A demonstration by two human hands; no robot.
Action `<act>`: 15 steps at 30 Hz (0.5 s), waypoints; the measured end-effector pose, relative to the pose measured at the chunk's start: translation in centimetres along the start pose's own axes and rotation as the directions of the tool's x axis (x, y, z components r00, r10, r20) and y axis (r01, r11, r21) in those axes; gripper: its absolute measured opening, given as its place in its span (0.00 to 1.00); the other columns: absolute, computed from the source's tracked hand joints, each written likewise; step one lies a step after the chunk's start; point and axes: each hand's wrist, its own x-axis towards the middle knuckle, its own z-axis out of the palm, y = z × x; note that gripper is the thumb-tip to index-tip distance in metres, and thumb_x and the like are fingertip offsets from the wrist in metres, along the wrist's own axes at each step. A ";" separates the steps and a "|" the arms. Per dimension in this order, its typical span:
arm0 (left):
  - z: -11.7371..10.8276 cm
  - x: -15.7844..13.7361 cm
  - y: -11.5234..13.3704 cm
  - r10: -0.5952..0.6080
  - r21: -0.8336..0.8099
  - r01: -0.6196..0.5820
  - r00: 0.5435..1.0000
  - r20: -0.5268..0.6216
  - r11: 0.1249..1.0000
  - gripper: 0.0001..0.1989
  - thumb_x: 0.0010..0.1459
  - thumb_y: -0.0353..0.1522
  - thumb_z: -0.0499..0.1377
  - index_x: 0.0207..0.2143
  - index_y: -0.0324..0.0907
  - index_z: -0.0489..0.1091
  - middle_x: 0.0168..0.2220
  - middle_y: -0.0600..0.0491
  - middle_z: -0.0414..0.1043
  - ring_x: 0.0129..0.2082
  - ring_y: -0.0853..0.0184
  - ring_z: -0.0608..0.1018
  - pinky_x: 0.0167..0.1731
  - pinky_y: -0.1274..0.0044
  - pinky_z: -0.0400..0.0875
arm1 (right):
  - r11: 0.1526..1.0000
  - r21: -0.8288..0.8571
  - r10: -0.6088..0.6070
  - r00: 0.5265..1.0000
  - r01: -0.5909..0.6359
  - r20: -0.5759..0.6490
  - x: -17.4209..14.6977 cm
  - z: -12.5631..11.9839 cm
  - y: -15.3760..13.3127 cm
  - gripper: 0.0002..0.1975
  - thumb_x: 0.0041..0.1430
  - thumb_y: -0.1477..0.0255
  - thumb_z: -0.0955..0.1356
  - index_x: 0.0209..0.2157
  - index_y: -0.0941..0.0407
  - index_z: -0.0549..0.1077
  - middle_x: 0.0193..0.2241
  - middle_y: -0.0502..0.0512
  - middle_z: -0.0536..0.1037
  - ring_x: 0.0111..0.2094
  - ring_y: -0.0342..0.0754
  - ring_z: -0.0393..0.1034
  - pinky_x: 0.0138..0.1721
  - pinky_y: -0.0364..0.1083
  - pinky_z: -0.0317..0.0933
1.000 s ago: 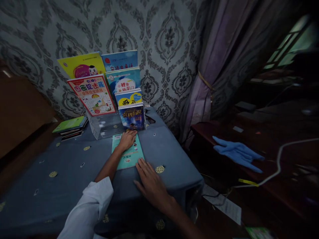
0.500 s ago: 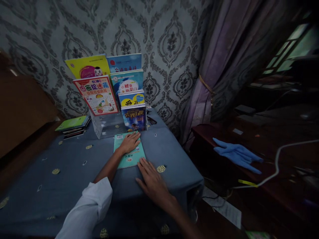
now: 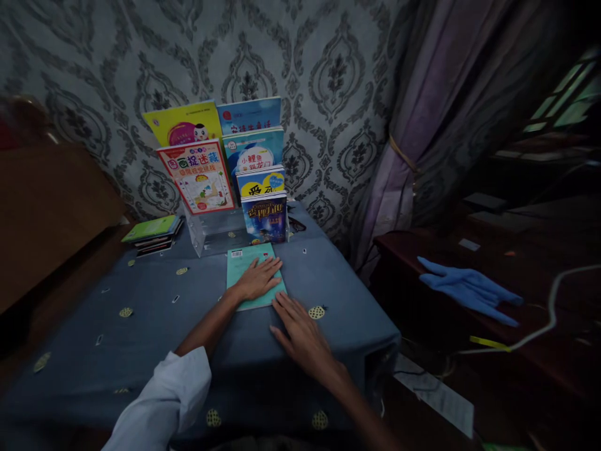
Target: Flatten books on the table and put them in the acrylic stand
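Head view: book (image 3: 241, 266) flat on table (image 3: 145, 338), just below and left of frame centre. Left hand (image 3: 258, 279) spread on it, right hand (image 3: 300, 329) open-fingered at lower right corner, neither gripping. Book probably light, bendy, slightly slick; long edges suit finger-and-thumb hold.

Dim, the right side sinking to near black around a pale, smeared window (image 3: 573, 111). The front of the desk (image 3: 328, 269) lies in shadow. Outer edges stretch and blur; the book (image 3: 240, 266) is fairly sharp.
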 end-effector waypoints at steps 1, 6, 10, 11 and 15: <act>0.0 -0.2 0.2 0.005 -0.004 -0.005 1.000 -0.005 1.000 0.30 0.71 0.47 0.37 0.70 0.46 0.48 0.72 0.48 0.45 0.72 0.62 0.49 0.68 0.59 0.42 | 1.000 -0.003 0.002 1.000 -0.002 0.006 0.0 -0.1 0.0 0.27 0.66 0.69 0.65 0.66 0.56 0.62 0.65 0.64 0.65 0.66 0.57 0.58 0.64 0.59 0.60; -0.4 -1.0 1.0 0.020 -0.028 -0.020 1.000 -0.002 0.999 0.30 0.72 0.47 0.38 0.70 0.45 0.50 0.71 0.48 0.46 0.72 0.61 0.50 0.68 0.58 0.43 | 0.999 -0.039 0.011 0.999 -0.009 0.032 0.3 -0.4 -0.4 0.26 0.66 0.70 0.65 0.64 0.60 0.64 0.64 0.67 0.66 0.65 0.58 0.61 0.63 0.60 0.60; -0.5 -1.9 1.5 0.053 -0.044 -0.054 0.998 -0.015 0.998 0.28 0.72 0.44 0.38 0.69 0.46 0.52 0.71 0.48 0.49 0.71 0.62 0.52 0.67 0.58 0.45 | 0.999 -0.050 0.011 1.000 -0.010 0.012 0.4 -0.2 -0.4 0.24 0.66 0.70 0.65 0.62 0.60 0.66 0.63 0.67 0.67 0.64 0.59 0.62 0.63 0.60 0.61; -0.5 -2.2 1.7 0.060 -0.050 -0.061 0.998 -0.016 0.997 0.27 0.72 0.43 0.38 0.69 0.45 0.53 0.71 0.48 0.50 0.71 0.63 0.52 0.68 0.59 0.45 | 0.999 -0.052 0.011 1.000 -0.010 0.006 0.4 -0.1 -0.3 0.24 0.66 0.69 0.65 0.61 0.60 0.67 0.63 0.67 0.68 0.63 0.59 0.63 0.62 0.60 0.62; -0.8 -3.4 2.5 0.071 -0.094 -0.072 0.997 -0.016 0.993 0.28 0.73 0.43 0.37 0.68 0.44 0.54 0.70 0.49 0.52 0.71 0.64 0.52 0.68 0.60 0.42 | 0.999 -0.046 0.011 1.000 -0.012 -0.023 0.3 0.4 0.0 0.23 0.66 0.69 0.64 0.60 0.59 0.68 0.61 0.67 0.70 0.62 0.60 0.65 0.60 0.62 0.63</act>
